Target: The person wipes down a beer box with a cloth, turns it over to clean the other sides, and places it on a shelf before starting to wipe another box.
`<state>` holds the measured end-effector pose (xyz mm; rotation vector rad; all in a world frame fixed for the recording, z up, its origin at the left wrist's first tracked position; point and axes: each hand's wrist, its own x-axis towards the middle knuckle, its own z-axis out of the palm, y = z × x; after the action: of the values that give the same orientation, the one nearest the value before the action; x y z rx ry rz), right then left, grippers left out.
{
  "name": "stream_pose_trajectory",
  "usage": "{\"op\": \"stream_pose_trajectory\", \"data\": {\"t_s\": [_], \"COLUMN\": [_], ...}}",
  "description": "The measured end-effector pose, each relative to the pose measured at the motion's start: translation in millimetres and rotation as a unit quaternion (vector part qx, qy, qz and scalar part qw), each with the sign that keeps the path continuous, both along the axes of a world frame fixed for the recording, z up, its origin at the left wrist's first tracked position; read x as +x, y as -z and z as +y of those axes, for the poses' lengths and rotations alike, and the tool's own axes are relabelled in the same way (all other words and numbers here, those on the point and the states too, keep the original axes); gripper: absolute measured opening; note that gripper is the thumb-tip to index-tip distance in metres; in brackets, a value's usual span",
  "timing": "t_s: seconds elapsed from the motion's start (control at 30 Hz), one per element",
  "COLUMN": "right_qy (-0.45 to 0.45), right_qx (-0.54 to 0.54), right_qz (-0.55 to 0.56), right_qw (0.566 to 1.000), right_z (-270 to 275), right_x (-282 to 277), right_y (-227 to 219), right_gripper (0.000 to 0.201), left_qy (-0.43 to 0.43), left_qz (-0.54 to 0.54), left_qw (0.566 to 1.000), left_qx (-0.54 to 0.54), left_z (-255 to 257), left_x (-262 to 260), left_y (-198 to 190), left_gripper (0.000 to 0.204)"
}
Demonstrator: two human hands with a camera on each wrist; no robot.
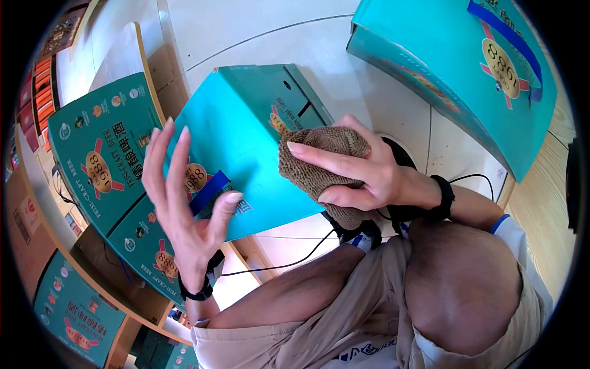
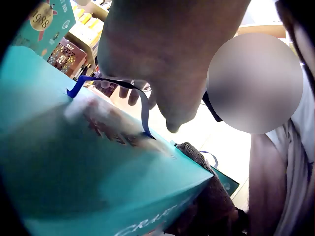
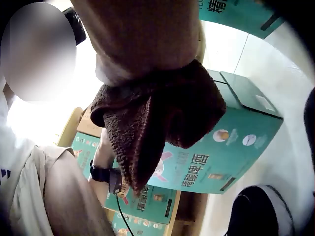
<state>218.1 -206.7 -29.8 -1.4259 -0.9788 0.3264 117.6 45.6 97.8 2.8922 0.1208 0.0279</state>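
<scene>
A teal beer carton with a blue strap handle stands tilted on the floor in front of the person's knees. The right hand grips a bunched brown towel at the carton's near right edge. In the right wrist view the towel hangs in folds below the hand and covers part of the carton's printed side. Over the strap side of the carton is the left hand, its fingers spread and holding nothing. The left wrist view shows the strap looped up from the carton below that hand.
Another teal carton with a blue strap stands at the upper right. More teal cartons sit on wooden shelving at the left. A black cable runs to the left wrist. A shoe rests on the tiled floor.
</scene>
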Motion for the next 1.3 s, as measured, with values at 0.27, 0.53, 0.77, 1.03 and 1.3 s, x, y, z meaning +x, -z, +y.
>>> {"op": "stream_pose_trajectory", "data": {"t_s": [0.27, 0.53, 0.77, 1.03, 1.3], "right_qy": [0.014, 0.034, 0.051, 0.023, 0.074], "right_qx": [-0.022, -0.035, -0.045, -0.095, -0.07], "right_qz": [-0.012, -0.001, 0.007, 0.041, 0.039], "right_qw": [1.0, 0.999, 0.998, 0.994, 0.994], "right_z": [2, 5, 8, 3, 8], "right_x": [-6, -9, -11, -12, -15], "right_y": [2, 18, 23, 32, 49], "right_gripper": [0.056, 0.056, 0.055, 0.05, 0.052], "left_qy": [-0.044, -0.039, -0.03, -0.028, -0.029], "left_qz": [0.096, 0.116, 0.128, 0.13, 0.131], "left_qw": [0.994, 0.992, 0.991, 0.991, 0.991], "left_qx": [-0.015, 0.001, 0.022, 0.025, 0.027], "left_z": [6, 5, 6, 5, 7], "left_x": [-3, 0, 0, 1, 0], "left_y": [13, 11, 10, 10, 11], "left_gripper": [0.122, 0.124, 0.124, 0.123, 0.115]}}
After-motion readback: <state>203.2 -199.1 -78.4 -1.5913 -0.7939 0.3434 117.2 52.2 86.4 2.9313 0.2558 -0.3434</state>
